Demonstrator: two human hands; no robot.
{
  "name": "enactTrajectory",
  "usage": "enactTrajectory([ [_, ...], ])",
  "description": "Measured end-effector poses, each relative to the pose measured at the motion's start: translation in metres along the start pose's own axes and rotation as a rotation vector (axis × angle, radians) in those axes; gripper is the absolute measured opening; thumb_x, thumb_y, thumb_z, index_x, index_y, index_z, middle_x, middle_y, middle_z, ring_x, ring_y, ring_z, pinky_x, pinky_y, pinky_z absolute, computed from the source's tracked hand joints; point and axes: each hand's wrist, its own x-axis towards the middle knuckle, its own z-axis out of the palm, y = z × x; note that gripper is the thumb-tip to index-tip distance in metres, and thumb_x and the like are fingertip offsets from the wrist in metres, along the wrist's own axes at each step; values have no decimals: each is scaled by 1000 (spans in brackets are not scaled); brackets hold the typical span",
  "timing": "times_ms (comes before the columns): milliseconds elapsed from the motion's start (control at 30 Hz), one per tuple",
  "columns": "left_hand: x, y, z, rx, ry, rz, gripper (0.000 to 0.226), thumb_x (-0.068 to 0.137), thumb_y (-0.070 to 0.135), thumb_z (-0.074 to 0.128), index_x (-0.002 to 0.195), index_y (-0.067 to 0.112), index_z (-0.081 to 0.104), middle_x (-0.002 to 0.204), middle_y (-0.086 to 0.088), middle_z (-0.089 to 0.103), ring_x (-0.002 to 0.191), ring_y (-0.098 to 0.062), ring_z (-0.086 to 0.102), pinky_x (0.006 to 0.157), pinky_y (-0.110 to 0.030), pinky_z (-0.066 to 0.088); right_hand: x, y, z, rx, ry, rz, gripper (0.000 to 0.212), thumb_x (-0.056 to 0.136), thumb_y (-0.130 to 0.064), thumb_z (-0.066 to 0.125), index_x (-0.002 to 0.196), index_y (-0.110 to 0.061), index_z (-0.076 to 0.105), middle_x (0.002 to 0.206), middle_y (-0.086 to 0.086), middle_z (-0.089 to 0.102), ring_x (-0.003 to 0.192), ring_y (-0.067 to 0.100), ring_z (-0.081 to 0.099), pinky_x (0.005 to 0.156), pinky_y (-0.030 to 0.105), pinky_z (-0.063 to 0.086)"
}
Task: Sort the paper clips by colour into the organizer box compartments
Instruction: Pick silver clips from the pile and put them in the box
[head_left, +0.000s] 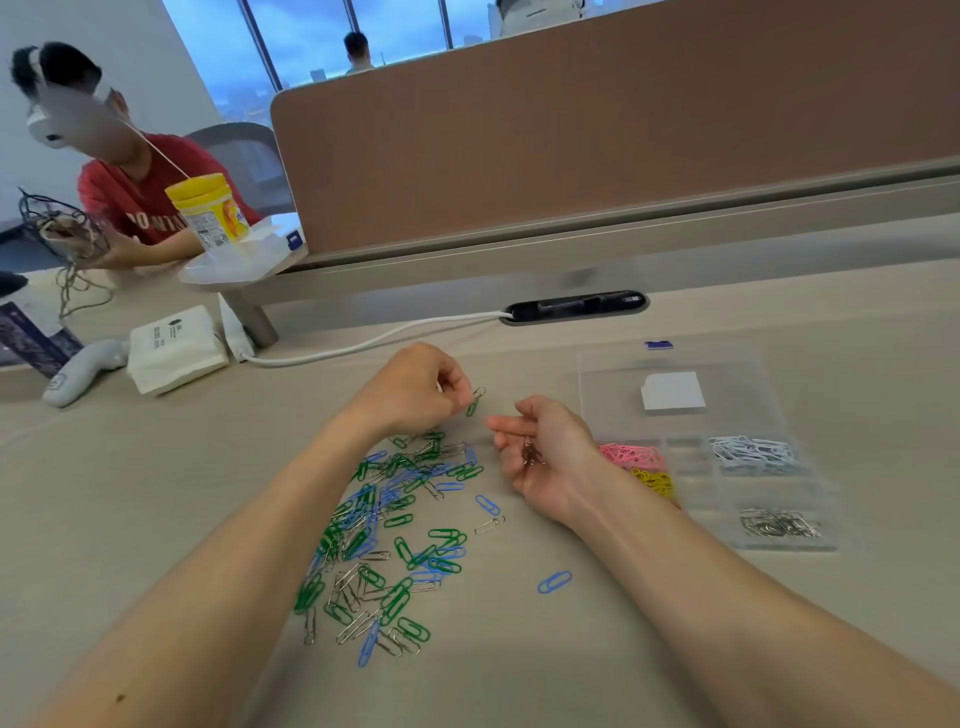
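A heap of green, blue and silver paper clips (395, 530) lies on the beige table in front of me. My left hand (415, 387) pinches a green clip linked with a silver clip (475, 400) just above the heap's far end. My right hand (545, 447) lies palm up beside it, fingers loosely cupped round several dark clips (530, 453). To the right stands the clear organizer box (691, 457), its lid laid open behind it. Its compartments hold pink clips (631, 456), yellow clips (653, 480), white clips (753, 452) and silver clips (779, 524).
Stray blue clips (555, 582) lie right of the heap. A white cable (374, 340) runs to a desk socket (574, 306). A tissue pack (174, 345) and a grey controller (83, 371) sit at the left. Another person sits beyond a brown divider (623, 130).
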Motion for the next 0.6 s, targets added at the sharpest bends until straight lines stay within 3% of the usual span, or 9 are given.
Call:
enactTrajectory([
  [100, -16, 17, -6, -34, -117, 148, 12, 82, 15, 73, 74, 24, 72, 78, 6, 71, 61, -6, 54, 64, -24, 48, 2, -1, 0, 52, -37, 29, 37, 100, -21, 42, 96, 10, 62, 50, 11, 58, 40, 13, 42, 34, 14, 38],
  [200, -18, 18, -1, -71, -66, 190, 8, 81, 23, 77, 75, 25, 73, 74, 8, 70, 59, -2, 52, 62, -19, 45, 4, -1, 0, 58, -12, 33, 30, 99, -17, 42, 83, 2, 58, 47, 8, 52, 29, 9, 35, 29, 12, 28],
  [267, -15, 10, 0, -92, 14, 169, 6, 81, 23, 77, 77, 19, 74, 74, 6, 69, 57, 2, 51, 59, -15, 42, 5, -1, -2, 52, -4, 35, 30, 96, -17, 43, 70, -6, 52, 50, 4, 45, 28, 6, 25, 27, 13, 17],
  [333, -13, -6, 1, -19, -10, 93, 8, 79, 23, 80, 80, 18, 73, 75, 4, 69, 54, 2, 50, 57, -14, 40, 5, -1, -2, 53, -5, 34, 30, 95, -18, 44, 66, -12, 46, 48, 0, 39, 28, 6, 19, 27, 13, 12],
  [433, -12, -22, 12, 128, -161, -28, 13, 78, 26, 81, 83, 22, 70, 77, 6, 66, 65, -2, 56, 60, -12, 41, 5, -2, -3, 41, -12, 26, 33, 94, -21, 45, 62, -16, 41, 49, -4, 27, 30, 7, 13, 28, 12, 9],
  [600, -10, -23, 20, 193, -162, 0, 16, 84, 17, 73, 73, 24, 65, 77, 5, 66, 70, -8, 58, 64, -16, 42, 5, -1, -2, 18, -23, 22, 33, 94, -22, 46, 63, -15, 43, 49, -3, 30, 31, 7, 15, 29, 13, 11],
])
